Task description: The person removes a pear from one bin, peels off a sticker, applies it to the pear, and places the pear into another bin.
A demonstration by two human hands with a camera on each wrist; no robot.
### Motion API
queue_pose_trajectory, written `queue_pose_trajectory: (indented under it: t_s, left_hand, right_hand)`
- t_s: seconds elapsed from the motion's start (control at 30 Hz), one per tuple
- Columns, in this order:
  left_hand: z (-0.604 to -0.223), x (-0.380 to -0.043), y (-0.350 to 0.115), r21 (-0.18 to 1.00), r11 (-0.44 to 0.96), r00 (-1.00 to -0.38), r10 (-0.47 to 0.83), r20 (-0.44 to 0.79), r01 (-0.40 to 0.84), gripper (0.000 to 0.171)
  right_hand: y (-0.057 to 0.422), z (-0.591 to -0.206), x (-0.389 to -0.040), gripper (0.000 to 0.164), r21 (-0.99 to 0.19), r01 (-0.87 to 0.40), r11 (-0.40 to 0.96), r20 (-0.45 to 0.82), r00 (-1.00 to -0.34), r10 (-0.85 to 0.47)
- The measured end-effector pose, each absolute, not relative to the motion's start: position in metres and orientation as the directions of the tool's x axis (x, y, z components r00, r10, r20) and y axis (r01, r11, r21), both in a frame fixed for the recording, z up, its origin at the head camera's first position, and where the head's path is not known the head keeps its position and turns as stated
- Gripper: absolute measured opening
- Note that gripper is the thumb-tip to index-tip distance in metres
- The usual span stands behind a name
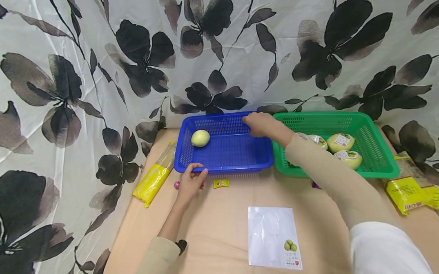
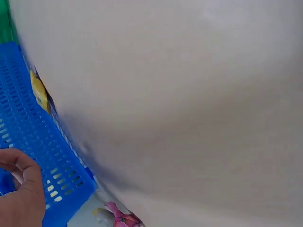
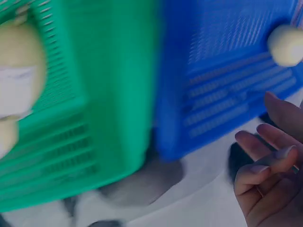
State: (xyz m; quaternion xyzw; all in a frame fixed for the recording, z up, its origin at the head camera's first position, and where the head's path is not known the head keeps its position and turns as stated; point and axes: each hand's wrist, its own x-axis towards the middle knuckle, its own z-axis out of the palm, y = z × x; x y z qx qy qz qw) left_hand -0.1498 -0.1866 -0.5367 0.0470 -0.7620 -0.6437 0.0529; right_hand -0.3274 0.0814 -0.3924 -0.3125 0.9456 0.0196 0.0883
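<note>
A blue plastic basket [image 1: 227,153] stands on the table with one pale yellow-green round fruit [image 1: 200,138] in its left part. My left hand [image 1: 192,182] grips its front rim near the left corner, fingers bent over the edge; in the left wrist view the left hand [image 2: 23,184] shows at the slotted wall. Over the far right corner of the basket is my right hand [image 1: 259,124]. In the right wrist view the right hand [image 3: 274,175] has loosely bent, parted fingers and nothing between them.
To the right, a green basket [image 1: 379,162] holds several labelled fruits [image 1: 341,142], partly behind my right arm. A yellow packet [image 1: 153,183] lies left, a yellow bag [image 1: 409,194] right. A small yellow packet [image 1: 221,183], a pink sweet [image 1: 176,185] and a white printed bag [image 1: 271,233] lie in front.
</note>
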Motion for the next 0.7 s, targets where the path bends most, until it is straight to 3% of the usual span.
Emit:
queue_pose_trajectory:
  t_s: [0.23, 0.5, 0.7]
  left_hand:
    - [-0.535, -0.15, -0.195, 0.984, 0.18, -0.99, -0.142, 0.029, 0.003, 0.034]
    - [-0.539, -0.15, -0.197, 0.978, 0.206, -0.993, -0.116, 0.019, -0.005, 0.039]
    - [-0.539, -0.151, -0.197, 0.98, 0.199, -0.992, -0.118, 0.041, 0.017, 0.03]
  right_hand:
    - [0.0, -0.408, -0.329, 0.041, -0.079, -0.627, 0.775, -0.216, -0.748, -0.628]
    - [-0.042, -0.424, -0.326, 0.055, -0.09, -0.692, 0.717, -0.227, -0.686, -0.691]
    - [-0.06, -0.432, -0.326, 0.071, -0.149, -0.688, 0.711, -0.26, -0.666, -0.699]
